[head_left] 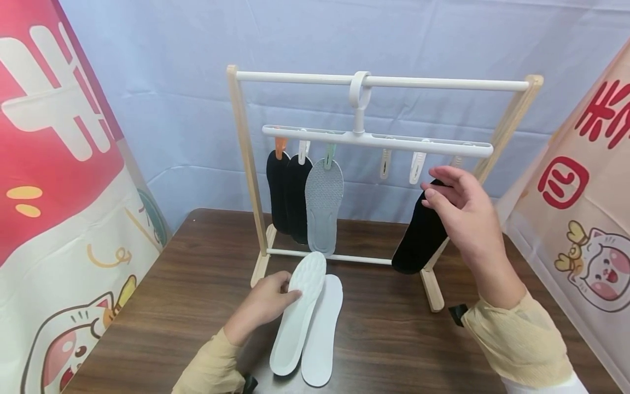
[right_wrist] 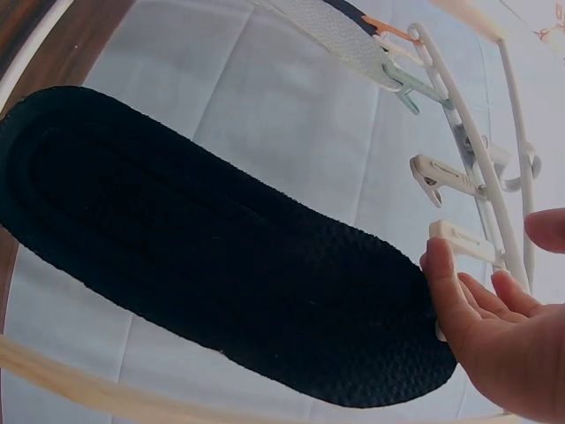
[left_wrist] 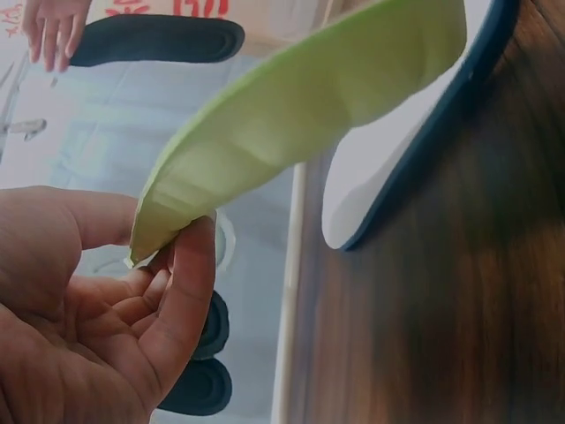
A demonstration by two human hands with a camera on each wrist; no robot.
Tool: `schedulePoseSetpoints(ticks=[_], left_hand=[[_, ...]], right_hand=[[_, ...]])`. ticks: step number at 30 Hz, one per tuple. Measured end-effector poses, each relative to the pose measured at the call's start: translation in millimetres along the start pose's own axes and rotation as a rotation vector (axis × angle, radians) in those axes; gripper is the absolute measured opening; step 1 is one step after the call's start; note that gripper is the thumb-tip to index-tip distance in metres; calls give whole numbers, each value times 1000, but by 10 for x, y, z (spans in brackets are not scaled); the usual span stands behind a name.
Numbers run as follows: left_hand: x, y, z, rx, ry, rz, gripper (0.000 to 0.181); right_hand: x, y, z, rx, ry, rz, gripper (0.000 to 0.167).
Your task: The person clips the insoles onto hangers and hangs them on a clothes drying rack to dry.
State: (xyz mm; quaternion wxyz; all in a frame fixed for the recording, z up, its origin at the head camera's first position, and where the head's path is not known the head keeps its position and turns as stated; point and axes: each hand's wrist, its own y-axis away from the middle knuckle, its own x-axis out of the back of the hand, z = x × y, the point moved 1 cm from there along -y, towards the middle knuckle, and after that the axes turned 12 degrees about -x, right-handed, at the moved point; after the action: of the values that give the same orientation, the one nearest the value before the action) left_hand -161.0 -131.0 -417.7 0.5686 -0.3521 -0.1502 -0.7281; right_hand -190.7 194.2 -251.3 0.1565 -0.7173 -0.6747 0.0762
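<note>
My left hand (head_left: 263, 300) pinches the edge of a white insole (head_left: 301, 325) between thumb and fingers. In the left wrist view this insole (left_wrist: 282, 119) looks pale green. It overlaps a second white insole (head_left: 322, 335) on the table. My right hand (head_left: 467, 216) is beside the top of a black insole (head_left: 418, 241) at the hanger's right end, thumb apart from the fingers. In the right wrist view the fingers are close to that insole's (right_wrist: 221, 256) upper end; contact is unclear. The clip (head_left: 458, 162) above it is partly hidden.
A white hanger (head_left: 315, 133) hangs from a rack with a white top bar (head_left: 443, 83). On its left, clips hold two black insoles (head_left: 297, 202) and a grey one (head_left: 323, 208). Two clips (head_left: 385, 163) hang without insoles. Brown table (head_left: 197, 262) below.
</note>
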Motion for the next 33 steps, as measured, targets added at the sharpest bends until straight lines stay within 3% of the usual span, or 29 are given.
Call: schedulePoseSetpoints(ticks=[9,18,33], left_hand=[[-32,-50,62,-24,-9,-15,25],[-48,-85,109,-36,6,-29,25],[-68,-89,161,-45,6,-39,23]], right_hand=[[-39,-87,-23,-62,119,48,48],[-78,-158,-95,-126,319,69,55],[-159,-337,-75,-153,355,26,61]])
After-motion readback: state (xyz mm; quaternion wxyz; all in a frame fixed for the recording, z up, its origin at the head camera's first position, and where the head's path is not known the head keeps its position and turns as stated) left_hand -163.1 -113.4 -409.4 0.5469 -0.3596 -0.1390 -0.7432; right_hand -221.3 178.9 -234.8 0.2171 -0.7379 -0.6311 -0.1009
